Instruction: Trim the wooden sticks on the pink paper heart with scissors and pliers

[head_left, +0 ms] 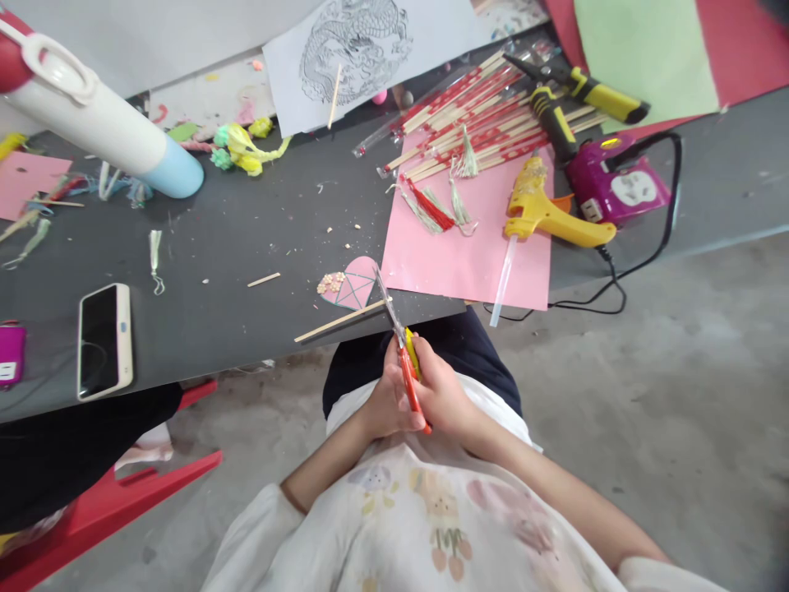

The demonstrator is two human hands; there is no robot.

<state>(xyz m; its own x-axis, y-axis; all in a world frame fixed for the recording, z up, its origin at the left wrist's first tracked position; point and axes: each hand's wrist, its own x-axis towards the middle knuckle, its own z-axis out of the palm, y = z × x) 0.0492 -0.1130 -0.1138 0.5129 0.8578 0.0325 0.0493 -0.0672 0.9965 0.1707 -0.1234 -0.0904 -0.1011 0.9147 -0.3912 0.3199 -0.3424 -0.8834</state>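
Close to my waist, at the table's front edge, both hands are closed around scissors (408, 370) with orange-red and yellow handles. My left hand (389, 401) wraps the handles from the left; my right hand (442, 386) grips them from the right. The blades point away from me and meet the right end of a thin wooden stick (339, 321); whether they are cutting it I cannot tell. Just beyond lies a pink paper heart (358, 281) with green lines and small beige pieces on its left lobe. A short stick piece (264, 280) lies further left.
Pink paper (468, 263) holds tassels (435, 210) and wrapped sticks (456, 107). To the right are a yellow glue gun (548, 210), pliers (551, 123) and a purple corded box (616, 181). A phone (106, 341) and a white-blue bottle (111, 123) stand left.
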